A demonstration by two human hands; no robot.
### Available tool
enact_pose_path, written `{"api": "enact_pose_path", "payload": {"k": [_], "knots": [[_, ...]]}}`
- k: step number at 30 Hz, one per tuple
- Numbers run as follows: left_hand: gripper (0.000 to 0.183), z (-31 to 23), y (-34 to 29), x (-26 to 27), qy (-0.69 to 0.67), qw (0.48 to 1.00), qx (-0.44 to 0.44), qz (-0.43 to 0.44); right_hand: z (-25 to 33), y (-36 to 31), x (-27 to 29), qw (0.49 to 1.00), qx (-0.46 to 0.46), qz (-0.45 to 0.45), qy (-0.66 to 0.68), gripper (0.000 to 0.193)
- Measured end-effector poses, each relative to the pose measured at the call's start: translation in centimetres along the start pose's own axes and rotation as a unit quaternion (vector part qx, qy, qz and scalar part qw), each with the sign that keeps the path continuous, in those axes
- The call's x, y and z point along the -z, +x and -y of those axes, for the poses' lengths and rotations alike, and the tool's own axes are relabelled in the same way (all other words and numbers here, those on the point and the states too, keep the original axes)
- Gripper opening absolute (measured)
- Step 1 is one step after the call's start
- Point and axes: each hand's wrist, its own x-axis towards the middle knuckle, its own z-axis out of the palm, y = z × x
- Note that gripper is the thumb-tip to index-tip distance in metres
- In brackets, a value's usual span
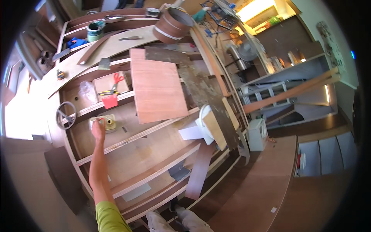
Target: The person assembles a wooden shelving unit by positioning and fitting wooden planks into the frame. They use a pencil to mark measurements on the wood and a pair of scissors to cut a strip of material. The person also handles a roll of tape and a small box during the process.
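My left hand (99,129) reaches in from the lower edge, its forearm bare below a yellow-green sleeve. Its fingers are closed on the near-left end of a cream rectangular can (111,123) with a round opening on top. That can stands in a compartment of a wooden frame (127,142). Left of it is a grey handwheel (66,115). Just beyond, a red holder (110,101) hangs on a crosspiece with red-handled scissors (116,82) in it. My right hand is out of view.
A reddish plywood sheet (158,87) lies across the frame. A brown cylinder (174,25), a green-stained paint pot (95,31) and a tape measure (60,74) are farther off. A white round-topped object (205,125) sits right of centre. A ladder (266,96) lies at the right.
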Motion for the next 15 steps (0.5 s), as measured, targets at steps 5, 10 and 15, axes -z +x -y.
{"api": "enact_pose_path", "payload": {"k": [5,10,15], "knots": [[0.025,-0.3,1.4,0.9,0.005,0.997,-0.011,0.072,-3.5,-0.9,-1.7,0.999,-0.024,-0.012,0.023,0.040],[0.034,0.0,1.6,1.8,-0.040,0.988,0.061,0.136,-8.7,-0.4,-4.2,0.999,-0.040,-0.018,0.015,0.039],[0.039,0.1,1.5,2.1,-0.031,0.993,-0.003,0.116,-14.5,2.0,-6.4,0.997,0.012,-0.010,-0.077,0.037]]}}
